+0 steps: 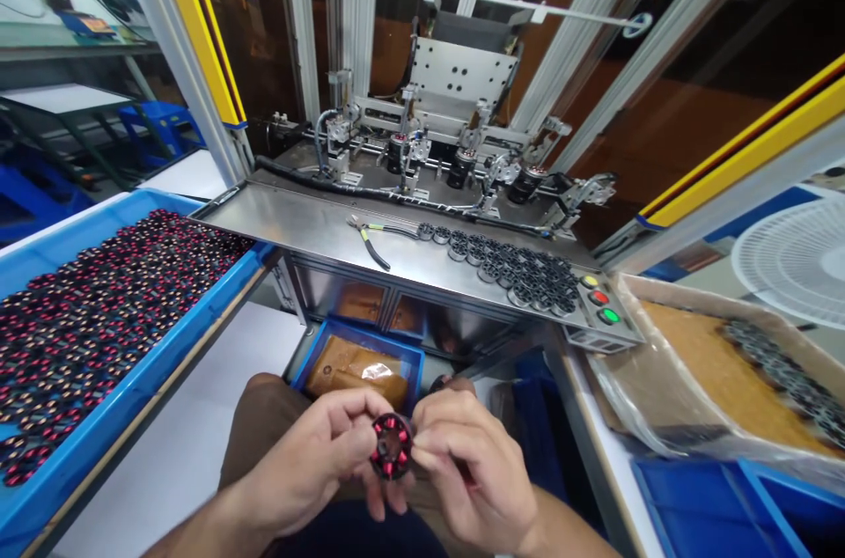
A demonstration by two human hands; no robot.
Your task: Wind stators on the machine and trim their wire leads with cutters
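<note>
- We hold one wound stator (391, 445) between both hands, low and close to the body.
- Our left hand (310, 461) curls round its left side. The thumb and forefinger pinch the rim and the other fingers are tucked beneath.
- Our right hand (468, 461) meets it from the other side, thumb and fingertips pressed together on the right edge. We cannot tell whether they also grip a wire end.
- The stator faces up at us, red coils ringed round a dark hub, right between the two sets of fingertips.
- Just beyond the fingertips sits a small blue bin (370, 336) holding a brown bag.
- Well to the left of the left fingers lies a big blue tray (119, 417), crowded with red-wound pieces (99, 303) of the same kind.
- Farther beyond the fingers, a steel shelf (297, 223) carries side cutters (370, 241), a cluster of bare grey cores (515, 267) and three coloured buttons (599, 298).
- Behind the shelf, the winding machine (462, 83) has pieces seated in its fixtures.
- To the right of the right fingers, a lined carton (693, 347) holds more dark cores.
- We judge the batch well advanced, since the tray is nearly full. The bare cores on the shelf and in the carton suggest that plenty remains unwound, and the piece in our fingers is not yet laid down anywhere.
</note>
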